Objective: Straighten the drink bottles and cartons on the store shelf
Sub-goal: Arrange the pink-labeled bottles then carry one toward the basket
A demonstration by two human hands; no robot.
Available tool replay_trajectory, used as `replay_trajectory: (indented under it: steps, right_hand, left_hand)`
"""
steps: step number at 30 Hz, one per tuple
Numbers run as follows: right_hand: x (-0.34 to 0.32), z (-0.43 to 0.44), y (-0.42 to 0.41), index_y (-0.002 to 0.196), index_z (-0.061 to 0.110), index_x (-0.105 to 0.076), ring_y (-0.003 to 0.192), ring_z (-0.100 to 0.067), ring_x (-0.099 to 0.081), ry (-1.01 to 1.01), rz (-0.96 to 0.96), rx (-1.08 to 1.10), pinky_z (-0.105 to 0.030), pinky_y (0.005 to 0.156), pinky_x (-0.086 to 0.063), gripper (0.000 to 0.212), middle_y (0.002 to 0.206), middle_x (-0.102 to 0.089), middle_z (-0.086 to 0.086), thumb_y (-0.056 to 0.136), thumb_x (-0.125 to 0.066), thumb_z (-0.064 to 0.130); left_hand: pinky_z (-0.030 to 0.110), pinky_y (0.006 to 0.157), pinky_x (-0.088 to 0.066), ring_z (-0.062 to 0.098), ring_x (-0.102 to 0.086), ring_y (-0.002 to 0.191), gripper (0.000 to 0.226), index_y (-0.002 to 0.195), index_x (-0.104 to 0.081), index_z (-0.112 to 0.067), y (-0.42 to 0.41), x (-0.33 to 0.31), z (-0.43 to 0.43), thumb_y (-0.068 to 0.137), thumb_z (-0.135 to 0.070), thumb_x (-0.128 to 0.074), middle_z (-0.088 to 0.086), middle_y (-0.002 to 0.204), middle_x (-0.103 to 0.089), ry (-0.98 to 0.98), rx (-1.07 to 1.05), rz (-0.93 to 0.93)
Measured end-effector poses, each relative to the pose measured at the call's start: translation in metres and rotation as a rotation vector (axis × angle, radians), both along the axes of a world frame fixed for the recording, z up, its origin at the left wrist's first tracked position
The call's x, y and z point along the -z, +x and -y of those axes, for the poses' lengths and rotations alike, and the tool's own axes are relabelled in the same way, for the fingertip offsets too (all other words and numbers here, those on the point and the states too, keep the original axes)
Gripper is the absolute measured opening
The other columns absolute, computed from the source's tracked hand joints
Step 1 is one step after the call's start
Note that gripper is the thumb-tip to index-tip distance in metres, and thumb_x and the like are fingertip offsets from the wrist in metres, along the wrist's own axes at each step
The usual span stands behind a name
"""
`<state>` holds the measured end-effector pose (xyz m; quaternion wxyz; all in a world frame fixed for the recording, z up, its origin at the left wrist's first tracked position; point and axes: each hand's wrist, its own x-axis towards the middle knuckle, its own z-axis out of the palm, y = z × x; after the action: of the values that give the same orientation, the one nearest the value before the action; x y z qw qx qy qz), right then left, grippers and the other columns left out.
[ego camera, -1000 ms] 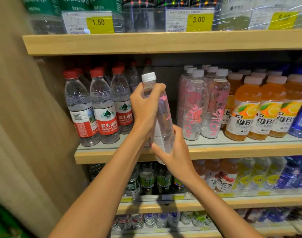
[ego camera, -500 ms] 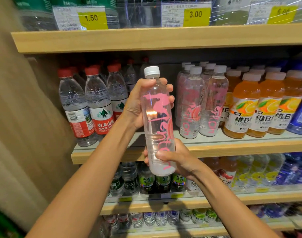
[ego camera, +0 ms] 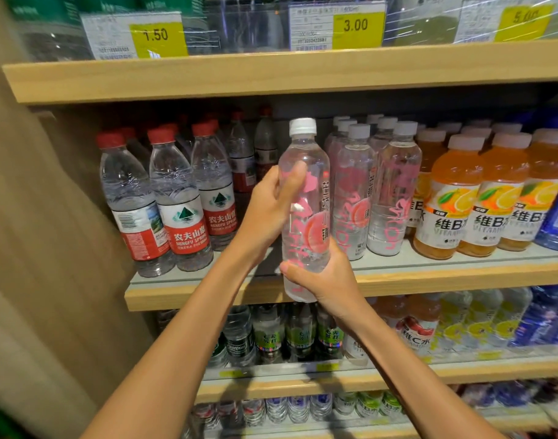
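Observation:
I hold a clear bottle with pink print and a white cap upright in front of the middle shelf. My left hand grips its upper body from the left. My right hand wraps round its base from the right. The bottle hangs off the shelf, its bottom below the shelf's front edge, before a gap between the red-capped water bottles and the row of matching pink-print bottles.
Orange vitamin drink bottles fill the shelf to the right, with blue bottles at the far right. A wooden side panel closes the left. The shelf above carries price tags; lower shelves hold more bottles.
The bottle has gone from tilted to upright and turned so its label faces me. My left hand slid to its upper side; my right hand keeps the base. The view moved closer.

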<state>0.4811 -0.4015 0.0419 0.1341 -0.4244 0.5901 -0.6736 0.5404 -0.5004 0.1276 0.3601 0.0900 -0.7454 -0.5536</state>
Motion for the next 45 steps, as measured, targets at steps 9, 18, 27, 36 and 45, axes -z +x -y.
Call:
replay_trajectory:
  steps: [9, 18, 27, 36, 45]
  right_hand:
    - [0.005, 0.009, -0.002, 0.112, 0.029, -0.044, 0.094, 0.011, -0.058, 0.041, -0.086, 0.051, -0.007, 0.076, -0.044, 0.045, 0.099, -0.061, 0.029, 0.079, -0.075, 0.031]
    - [0.008, -0.038, -0.054, 0.123, 0.004, -0.05, 0.107, -0.022, -0.053, 0.074, -0.361, 0.661, -0.011, 0.086, -0.033, 0.044, 0.115, -0.055, -0.006, 0.085, -0.069, 0.016]
    - [0.013, -0.004, -0.06, 0.137, 0.0, -0.038, 0.125, -0.029, -0.044, 0.355, -0.488, 0.834, -0.034, 0.095, -0.041, 0.067, 0.132, -0.049, -0.015, 0.087, -0.065, 0.036]
    - [0.009, 0.0, -0.064, 0.135, 0.0, -0.042, 0.117, -0.031, -0.045, 0.426, -0.529, 0.861, -0.038, 0.086, -0.043, 0.066, 0.124, -0.05, -0.016, 0.087, -0.064, 0.039]
    - [0.012, -0.005, -0.066, 0.132, -0.001, -0.046, 0.116, -0.031, -0.05, 0.365, -0.495, 0.852, -0.038, 0.086, -0.044, 0.067, 0.12, -0.057, -0.015, 0.082, -0.069, 0.039]
  left_hand:
    - [0.01, 0.074, -0.049, -0.001, -0.064, 0.089, 0.049, 0.115, -0.054, -0.014, -0.017, 0.018, 0.0, 0.075, -0.022, -0.08, -0.004, 0.104, -0.066, -0.108, -0.174, -0.07]
    - [0.015, 0.05, -0.04, -0.001, -0.046, 0.047, 0.038, 0.059, -0.047, -0.019, -0.042, 0.033, 0.026, 0.078, -0.023, -0.08, -0.011, 0.053, -0.05, -0.21, -0.227, -0.058]
    - [0.02, 0.047, -0.033, 0.009, -0.036, 0.044, 0.058, 0.044, -0.042, -0.009, -0.06, 0.043, 0.031, 0.076, -0.045, -0.075, -0.009, 0.044, -0.041, -0.16, -0.14, 0.093]
    - [0.006, 0.075, -0.048, 0.001, -0.056, 0.111, 0.076, 0.134, -0.045, -0.011, -0.03, 0.088, 0.045, 0.069, -0.017, -0.084, -0.006, 0.122, -0.057, -0.157, -0.048, 0.193]
    - [0.006, 0.076, -0.046, -0.011, -0.058, 0.104, 0.072, 0.132, -0.05, -0.012, -0.04, 0.093, 0.03, 0.069, -0.02, -0.085, -0.013, 0.115, -0.06, -0.149, -0.121, 0.132]
